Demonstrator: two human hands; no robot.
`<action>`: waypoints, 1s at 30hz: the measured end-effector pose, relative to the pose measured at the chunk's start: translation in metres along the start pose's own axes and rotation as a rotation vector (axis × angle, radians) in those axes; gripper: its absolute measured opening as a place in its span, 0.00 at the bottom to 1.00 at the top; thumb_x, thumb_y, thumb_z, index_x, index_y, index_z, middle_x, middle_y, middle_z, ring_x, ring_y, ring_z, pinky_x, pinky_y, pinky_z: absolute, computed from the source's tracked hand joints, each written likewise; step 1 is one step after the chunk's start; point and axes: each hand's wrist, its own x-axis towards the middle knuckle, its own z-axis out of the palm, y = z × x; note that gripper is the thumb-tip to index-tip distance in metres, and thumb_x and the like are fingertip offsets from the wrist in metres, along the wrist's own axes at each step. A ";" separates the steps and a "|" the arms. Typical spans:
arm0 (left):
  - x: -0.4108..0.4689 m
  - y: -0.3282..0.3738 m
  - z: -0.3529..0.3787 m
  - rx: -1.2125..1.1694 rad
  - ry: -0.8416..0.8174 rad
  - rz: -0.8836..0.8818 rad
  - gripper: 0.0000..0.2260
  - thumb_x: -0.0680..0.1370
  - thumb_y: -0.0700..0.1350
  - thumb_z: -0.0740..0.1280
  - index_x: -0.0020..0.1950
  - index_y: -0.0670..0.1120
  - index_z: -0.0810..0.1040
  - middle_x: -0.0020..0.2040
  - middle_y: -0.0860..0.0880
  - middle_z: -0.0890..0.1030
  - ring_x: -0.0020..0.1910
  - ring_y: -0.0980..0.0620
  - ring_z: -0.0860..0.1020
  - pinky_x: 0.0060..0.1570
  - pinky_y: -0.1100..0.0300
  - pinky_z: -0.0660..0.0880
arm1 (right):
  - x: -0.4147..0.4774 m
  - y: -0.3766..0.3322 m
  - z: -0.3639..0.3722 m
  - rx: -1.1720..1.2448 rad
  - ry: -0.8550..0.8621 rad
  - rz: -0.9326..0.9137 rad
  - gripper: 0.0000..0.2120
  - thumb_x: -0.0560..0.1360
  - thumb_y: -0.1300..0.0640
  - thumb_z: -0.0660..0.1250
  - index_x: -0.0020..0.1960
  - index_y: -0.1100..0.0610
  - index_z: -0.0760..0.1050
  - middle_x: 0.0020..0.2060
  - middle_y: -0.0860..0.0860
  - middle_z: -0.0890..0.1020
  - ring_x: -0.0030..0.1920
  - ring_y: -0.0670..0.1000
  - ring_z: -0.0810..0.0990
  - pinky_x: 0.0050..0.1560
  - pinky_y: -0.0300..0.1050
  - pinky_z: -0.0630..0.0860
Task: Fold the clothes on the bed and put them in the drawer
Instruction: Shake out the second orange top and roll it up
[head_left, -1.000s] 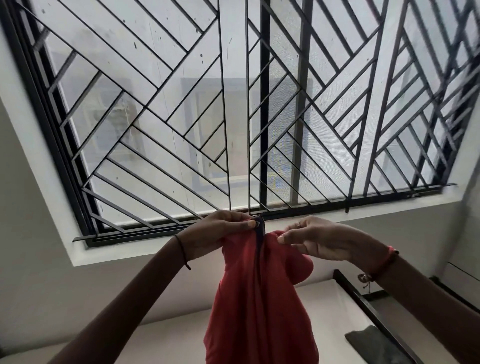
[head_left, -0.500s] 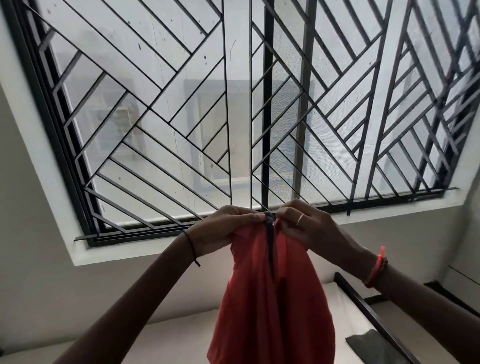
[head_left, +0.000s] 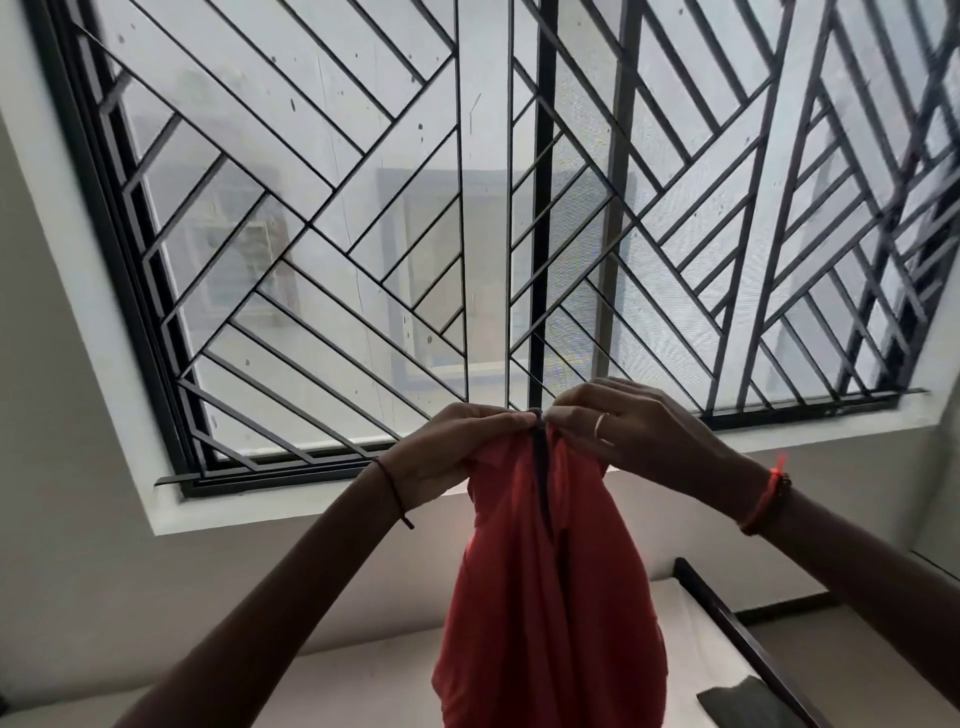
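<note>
Head view showed left grip (head_left: 457, 449) and right grip (head_left: 641, 431) pinching a red garment (head_left: 550, 597) hanging unfolded below them, folding and stowing apparently undone.

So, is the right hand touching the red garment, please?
Touching. The head view shows the right hand pinching the top edge of the red garment.
</note>
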 end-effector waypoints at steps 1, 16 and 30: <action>0.001 0.000 0.001 -0.014 0.025 0.000 0.16 0.75 0.44 0.68 0.58 0.36 0.79 0.59 0.37 0.79 0.60 0.41 0.76 0.64 0.51 0.71 | 0.001 0.002 0.000 -0.024 0.008 -0.017 0.07 0.77 0.60 0.67 0.52 0.61 0.80 0.45 0.54 0.82 0.43 0.53 0.81 0.44 0.49 0.79; 0.000 -0.001 0.003 0.029 0.035 0.022 0.14 0.77 0.43 0.67 0.58 0.35 0.79 0.56 0.38 0.81 0.51 0.47 0.79 0.50 0.63 0.78 | 0.003 0.003 0.008 0.041 -0.025 0.015 0.09 0.77 0.59 0.63 0.53 0.62 0.79 0.44 0.54 0.81 0.44 0.52 0.81 0.43 0.45 0.80; 0.006 -0.007 0.008 -0.079 0.089 0.047 0.13 0.77 0.43 0.66 0.59 0.38 0.79 0.55 0.40 0.82 0.50 0.50 0.81 0.49 0.64 0.79 | 0.011 0.004 0.016 0.069 -0.117 0.097 0.08 0.78 0.52 0.59 0.54 0.51 0.73 0.38 0.50 0.75 0.29 0.49 0.74 0.25 0.44 0.72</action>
